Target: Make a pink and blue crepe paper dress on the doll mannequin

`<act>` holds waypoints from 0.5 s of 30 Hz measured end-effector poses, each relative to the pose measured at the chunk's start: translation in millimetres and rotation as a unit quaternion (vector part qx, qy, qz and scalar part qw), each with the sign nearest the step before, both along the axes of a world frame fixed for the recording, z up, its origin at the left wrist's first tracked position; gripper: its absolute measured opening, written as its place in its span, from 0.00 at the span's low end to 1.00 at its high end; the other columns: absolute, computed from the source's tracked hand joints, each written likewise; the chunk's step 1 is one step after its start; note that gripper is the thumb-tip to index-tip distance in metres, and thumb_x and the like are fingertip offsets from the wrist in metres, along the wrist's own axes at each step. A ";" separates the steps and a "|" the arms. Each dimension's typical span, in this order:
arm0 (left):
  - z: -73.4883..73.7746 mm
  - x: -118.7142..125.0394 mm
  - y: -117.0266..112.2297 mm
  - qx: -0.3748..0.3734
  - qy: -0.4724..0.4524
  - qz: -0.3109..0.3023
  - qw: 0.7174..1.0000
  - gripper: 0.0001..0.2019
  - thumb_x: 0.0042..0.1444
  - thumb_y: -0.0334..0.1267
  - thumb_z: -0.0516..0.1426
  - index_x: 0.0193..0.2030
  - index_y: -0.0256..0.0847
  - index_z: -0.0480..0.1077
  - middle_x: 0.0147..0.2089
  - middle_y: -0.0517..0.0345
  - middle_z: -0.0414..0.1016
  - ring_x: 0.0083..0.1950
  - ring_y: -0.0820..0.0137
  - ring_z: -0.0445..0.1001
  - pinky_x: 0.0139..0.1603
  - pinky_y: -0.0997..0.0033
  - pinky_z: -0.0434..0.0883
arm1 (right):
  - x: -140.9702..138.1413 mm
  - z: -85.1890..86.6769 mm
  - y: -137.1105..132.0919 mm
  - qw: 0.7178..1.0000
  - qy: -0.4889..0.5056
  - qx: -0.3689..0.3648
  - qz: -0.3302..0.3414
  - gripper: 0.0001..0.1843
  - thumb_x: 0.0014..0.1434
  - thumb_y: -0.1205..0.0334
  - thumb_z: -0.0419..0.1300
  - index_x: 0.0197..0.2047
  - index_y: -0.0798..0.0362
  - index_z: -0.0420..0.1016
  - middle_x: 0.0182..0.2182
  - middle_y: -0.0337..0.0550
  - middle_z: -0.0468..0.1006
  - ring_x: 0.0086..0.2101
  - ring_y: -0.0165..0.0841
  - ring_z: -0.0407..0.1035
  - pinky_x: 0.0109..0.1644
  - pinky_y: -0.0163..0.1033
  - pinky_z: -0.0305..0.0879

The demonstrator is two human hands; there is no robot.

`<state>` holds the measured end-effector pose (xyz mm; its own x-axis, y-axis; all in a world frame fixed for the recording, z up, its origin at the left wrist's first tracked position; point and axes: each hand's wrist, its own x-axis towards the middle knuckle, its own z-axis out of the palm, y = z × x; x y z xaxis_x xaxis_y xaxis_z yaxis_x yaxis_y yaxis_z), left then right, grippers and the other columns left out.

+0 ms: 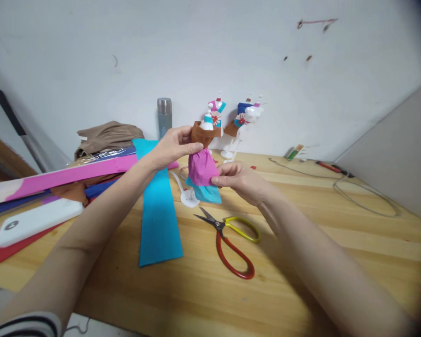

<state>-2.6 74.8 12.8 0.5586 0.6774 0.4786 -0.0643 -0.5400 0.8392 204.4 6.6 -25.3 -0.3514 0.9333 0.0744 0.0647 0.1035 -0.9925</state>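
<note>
A small white figure dressed in crepe paper [201,168] stands in front of me, with a brown upper part, a pink layer and a light-blue layer at the bottom. My left hand [178,144] is closed on its brown part, thumb in front. Lower down, my right hand [233,178] pinches the edge of the pink layer between thumb and fingers. Beneath the figure a round white base [190,198] shows in part. Scissors [219,225] with one red and one yellow handle lie spread on the table just below.
A long turquoise paper strip [161,224] lies left of the scissors. Farther left are pink paper [73,174], a brown cloth [108,135] and a white long-handled object [38,222]. Behind stand a flask [164,117] and more dressed figures [244,114]. A cable [358,206] curls at right.
</note>
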 end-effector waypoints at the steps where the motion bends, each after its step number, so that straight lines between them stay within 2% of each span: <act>1: 0.0 -0.2 -0.1 -0.001 -0.001 0.001 1.000 0.21 0.48 0.43 0.66 0.47 0.34 0.75 0.48 0.47 0.80 0.52 0.59 0.78 0.55 0.59 0.74 | 0.7 -1.3 1.3 1.000 0.000 0.000 -0.009 0.12 0.39 0.55 0.75 0.23 0.53 0.80 0.22 0.37 0.77 0.25 0.27 0.66 0.33 0.37 0.62; 8: -0.3 -1.2 3.2 0.001 -0.007 0.002 1.000 0.22 0.47 0.42 0.67 0.48 0.33 0.75 0.47 0.50 0.81 0.51 0.59 0.79 0.55 0.60 0.74 | 5.3 -8.2 9.2 0.999 0.022 -0.012 -0.043 0.14 0.33 0.56 0.77 0.22 0.52 0.81 0.21 0.36 0.79 0.23 0.27 0.68 0.32 0.37 0.66; 15: 0.6 -2.2 0.2 -0.007 -0.015 0.004 1.000 0.18 0.48 0.39 0.66 0.46 0.35 0.75 0.46 0.55 0.82 0.50 0.62 0.80 0.54 0.62 0.74 | 5.1 -10.2 12.4 0.998 0.041 -0.016 -0.054 0.16 0.33 0.52 0.78 0.21 0.53 0.81 0.20 0.37 0.78 0.24 0.26 0.68 0.31 0.35 0.64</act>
